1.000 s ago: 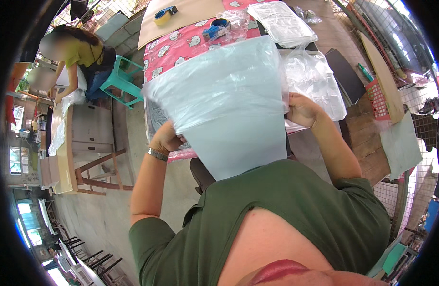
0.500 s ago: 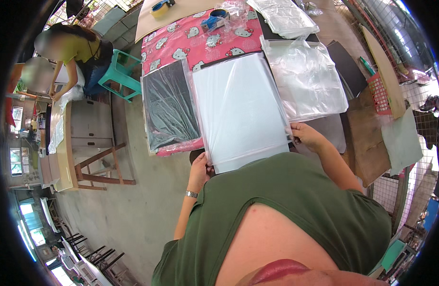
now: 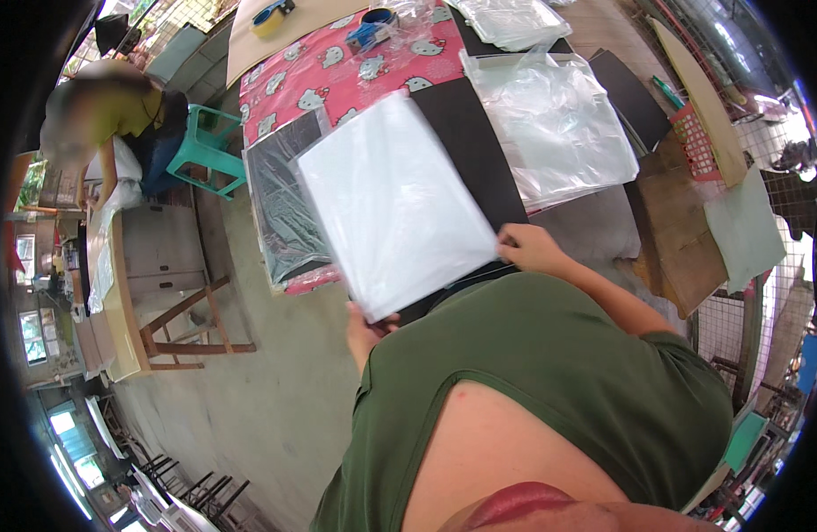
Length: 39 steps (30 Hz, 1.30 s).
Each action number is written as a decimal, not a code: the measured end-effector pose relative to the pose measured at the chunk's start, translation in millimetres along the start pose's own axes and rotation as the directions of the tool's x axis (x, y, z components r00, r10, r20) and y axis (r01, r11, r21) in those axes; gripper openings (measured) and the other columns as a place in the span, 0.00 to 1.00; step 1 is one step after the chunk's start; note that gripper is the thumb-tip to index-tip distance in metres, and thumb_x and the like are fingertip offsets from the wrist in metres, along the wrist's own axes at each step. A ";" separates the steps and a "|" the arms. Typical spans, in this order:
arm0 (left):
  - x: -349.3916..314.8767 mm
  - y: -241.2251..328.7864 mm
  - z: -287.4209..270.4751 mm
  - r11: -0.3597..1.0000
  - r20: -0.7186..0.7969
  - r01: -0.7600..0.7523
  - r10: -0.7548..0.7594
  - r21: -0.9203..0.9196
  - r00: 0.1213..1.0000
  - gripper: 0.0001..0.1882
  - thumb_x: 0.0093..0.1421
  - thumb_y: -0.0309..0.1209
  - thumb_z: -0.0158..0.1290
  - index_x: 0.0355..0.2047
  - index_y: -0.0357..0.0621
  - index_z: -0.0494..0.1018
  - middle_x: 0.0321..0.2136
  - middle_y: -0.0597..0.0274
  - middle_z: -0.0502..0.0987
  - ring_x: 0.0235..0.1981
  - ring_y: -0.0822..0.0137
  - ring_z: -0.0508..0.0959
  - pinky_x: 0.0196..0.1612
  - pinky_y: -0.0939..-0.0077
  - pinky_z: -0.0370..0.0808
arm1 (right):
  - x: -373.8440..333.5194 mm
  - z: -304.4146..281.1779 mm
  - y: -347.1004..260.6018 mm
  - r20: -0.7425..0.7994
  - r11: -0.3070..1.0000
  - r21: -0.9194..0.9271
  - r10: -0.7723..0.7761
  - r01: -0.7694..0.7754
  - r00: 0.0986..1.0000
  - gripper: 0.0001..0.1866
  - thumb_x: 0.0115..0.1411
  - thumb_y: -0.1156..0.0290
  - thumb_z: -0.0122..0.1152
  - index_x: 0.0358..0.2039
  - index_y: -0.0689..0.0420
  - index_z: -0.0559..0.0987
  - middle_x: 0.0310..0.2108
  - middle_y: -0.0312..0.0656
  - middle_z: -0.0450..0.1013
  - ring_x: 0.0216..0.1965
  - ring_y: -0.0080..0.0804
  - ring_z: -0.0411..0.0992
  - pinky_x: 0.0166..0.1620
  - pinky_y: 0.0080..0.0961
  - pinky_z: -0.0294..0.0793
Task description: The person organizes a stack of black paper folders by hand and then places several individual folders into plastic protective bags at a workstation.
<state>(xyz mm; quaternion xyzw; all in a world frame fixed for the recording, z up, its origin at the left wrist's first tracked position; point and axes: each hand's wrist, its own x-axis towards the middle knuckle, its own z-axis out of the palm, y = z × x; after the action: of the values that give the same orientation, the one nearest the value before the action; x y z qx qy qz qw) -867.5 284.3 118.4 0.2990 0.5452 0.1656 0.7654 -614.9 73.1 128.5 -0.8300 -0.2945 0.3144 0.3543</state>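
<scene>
A white sheet in a clear plastic sleeve (image 3: 400,204) lies tilted to the left in front of me. My left hand (image 3: 368,330) grips its near left corner, the thumb at the edge and fingers partly hidden below. My right hand (image 3: 534,248) is closed at its near right corner with curled fingers. Beneath and to the right of the sleeve shows a black board (image 3: 466,133). On the left, a dark sheet in wrinkled clear plastic (image 3: 280,195) is partly covered by the white one.
A stack of clear plastic sleeves (image 3: 559,133) lies to the right. Tape dispensers (image 3: 366,35) rest on the pink patterned cover (image 3: 275,84). Farther right stands a red basket (image 3: 695,142). At the left, a person (image 3: 129,115) works at another table (image 3: 129,293) near a green stool (image 3: 204,151).
The white sheet has turned counterclockwise and shifted left, baring the black board on its right. Both hands have stayed at its near corners. The whole view has shifted slightly.
</scene>
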 end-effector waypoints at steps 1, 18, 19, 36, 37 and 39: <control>-0.1 15.6 4.6 0.991 0.002 -0.119 0.119 -0.065 0.993 0.26 0.65 0.51 0.38 0.46 0.39 0.67 0.30 0.56 0.77 0.21 0.65 0.76 0.20 0.74 0.72 | 11.3 5.7 -19.3 0.040 0.996 0.086 -0.024 0.020 0.999 0.10 0.54 0.67 0.57 0.31 0.62 0.74 0.25 0.46 0.75 0.28 0.38 0.75 0.33 0.32 0.72; 186.3 150.5 -120.7 0.900 -0.098 -0.319 0.361 0.298 0.927 0.13 0.62 0.23 0.40 0.45 0.29 0.57 0.32 0.44 0.71 0.28 0.50 0.78 0.27 0.64 0.79 | 154.2 -178.0 90.6 -0.976 0.921 -0.147 -0.076 -0.360 0.204 0.26 0.49 0.56 0.64 0.46 0.56 0.73 0.49 0.49 0.67 0.53 0.45 0.62 0.54 0.39 0.62; 190.9 152.1 -127.0 0.884 -0.100 -0.295 0.352 0.361 0.931 0.14 0.61 0.23 0.41 0.46 0.28 0.58 0.33 0.43 0.71 0.31 0.49 0.78 0.29 0.62 0.79 | 161.6 -190.6 97.2 -0.981 0.903 -0.120 -0.043 -0.413 0.191 0.28 0.49 0.52 0.63 0.47 0.56 0.73 0.49 0.50 0.68 0.52 0.45 0.63 0.54 0.38 0.62; 9.7 132.8 201.9 0.303 0.902 -0.953 0.407 0.014 0.143 0.45 0.43 0.35 0.66 0.60 0.41 0.57 0.55 0.57 0.62 0.58 0.64 0.61 0.60 0.69 0.55 | 89.3 -105.4 -155.7 0.320 0.862 0.196 -0.506 0.467 0.801 0.08 0.55 0.68 0.61 0.29 0.60 0.77 0.22 0.33 0.72 0.26 0.17 0.68 0.31 0.19 0.67; 0.6 132.7 209.9 0.419 0.924 -0.908 0.348 -0.003 0.157 0.39 0.44 0.34 0.66 0.56 0.42 0.63 0.48 0.59 0.71 0.52 0.67 0.68 0.56 0.71 0.61 | 92.1 -109.4 -152.2 0.237 0.858 0.234 -0.506 0.456 0.829 0.08 0.55 0.68 0.61 0.29 0.60 0.77 0.22 0.33 0.72 0.26 0.17 0.68 0.32 0.19 0.67; -5.1 143.2 201.9 0.583 0.923 -0.762 0.055 0.280 0.381 0.25 0.48 0.31 0.63 0.47 0.40 0.70 0.37 0.65 0.75 0.42 0.72 0.72 0.48 0.77 0.66 | 100.1 -120.4 -141.6 0.069 0.840 0.312 -0.486 0.444 0.871 0.10 0.56 0.67 0.62 0.28 0.61 0.77 0.22 0.33 0.72 0.27 0.17 0.68 0.33 0.18 0.67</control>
<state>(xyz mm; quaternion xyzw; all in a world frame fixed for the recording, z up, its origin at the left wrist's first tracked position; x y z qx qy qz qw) -670.3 335.1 259.3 0.7321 0.0150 -0.0106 0.6809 -501.7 177.2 273.0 -0.6482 -0.4638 0.3174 0.5138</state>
